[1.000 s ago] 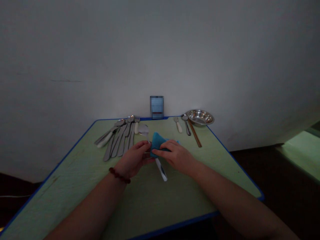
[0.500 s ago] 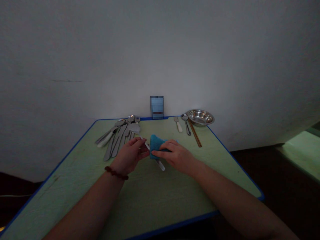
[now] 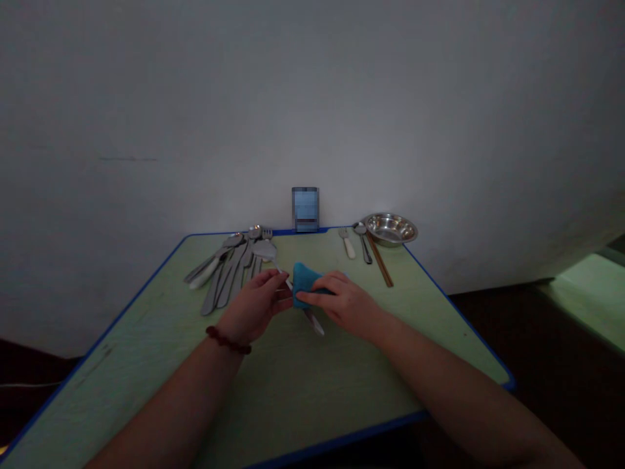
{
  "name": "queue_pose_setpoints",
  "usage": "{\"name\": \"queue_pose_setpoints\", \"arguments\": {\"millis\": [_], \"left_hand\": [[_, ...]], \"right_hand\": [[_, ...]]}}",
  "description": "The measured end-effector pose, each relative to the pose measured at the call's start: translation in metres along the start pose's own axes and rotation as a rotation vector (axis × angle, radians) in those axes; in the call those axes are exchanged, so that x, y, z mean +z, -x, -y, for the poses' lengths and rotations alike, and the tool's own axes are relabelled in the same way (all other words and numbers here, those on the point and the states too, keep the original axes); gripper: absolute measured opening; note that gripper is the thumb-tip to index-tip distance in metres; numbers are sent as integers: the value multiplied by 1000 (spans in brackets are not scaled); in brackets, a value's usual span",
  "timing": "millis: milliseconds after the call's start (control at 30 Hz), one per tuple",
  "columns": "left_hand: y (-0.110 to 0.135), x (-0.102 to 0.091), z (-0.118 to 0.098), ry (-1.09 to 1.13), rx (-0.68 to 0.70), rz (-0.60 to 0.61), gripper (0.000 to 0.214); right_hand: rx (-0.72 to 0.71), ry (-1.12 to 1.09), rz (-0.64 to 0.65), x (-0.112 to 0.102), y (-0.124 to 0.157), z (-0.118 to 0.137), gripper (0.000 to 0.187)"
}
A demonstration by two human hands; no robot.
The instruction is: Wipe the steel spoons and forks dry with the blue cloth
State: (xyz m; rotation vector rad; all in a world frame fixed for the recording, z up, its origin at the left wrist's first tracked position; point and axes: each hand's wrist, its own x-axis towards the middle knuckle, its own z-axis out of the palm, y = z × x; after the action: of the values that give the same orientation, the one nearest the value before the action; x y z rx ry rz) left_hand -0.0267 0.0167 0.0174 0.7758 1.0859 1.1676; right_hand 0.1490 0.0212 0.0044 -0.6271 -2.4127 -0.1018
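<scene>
Higher than a second ago, the metal spoon (image 3: 264, 249) rests gripped by its handle in your left hand (image 3: 254, 303), while your right hand (image 3: 344, 303) clenches a blue cloth (image 3: 306, 286) around its shaft, over the green counter (image 3: 146, 326), near the pile of cutlery (image 3: 227, 270)

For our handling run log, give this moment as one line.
left hand: holds spoon | right hand: blue cloth around spoon handle | nearby: cutlery, steel bowl on green table
</scene>
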Motion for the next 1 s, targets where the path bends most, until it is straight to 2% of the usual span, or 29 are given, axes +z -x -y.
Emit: {"name": "queue_pose_setpoints", "arguments": {"millis": [300, 1000], "left_hand": [[2, 3, 0, -38, -18, 26, 8], [1, 2, -10, 36, 39, -158, 9]], "right_hand": [[23, -5, 20, 3, 1, -2, 30], [-13, -15, 4, -2, 3, -1, 31]]}}
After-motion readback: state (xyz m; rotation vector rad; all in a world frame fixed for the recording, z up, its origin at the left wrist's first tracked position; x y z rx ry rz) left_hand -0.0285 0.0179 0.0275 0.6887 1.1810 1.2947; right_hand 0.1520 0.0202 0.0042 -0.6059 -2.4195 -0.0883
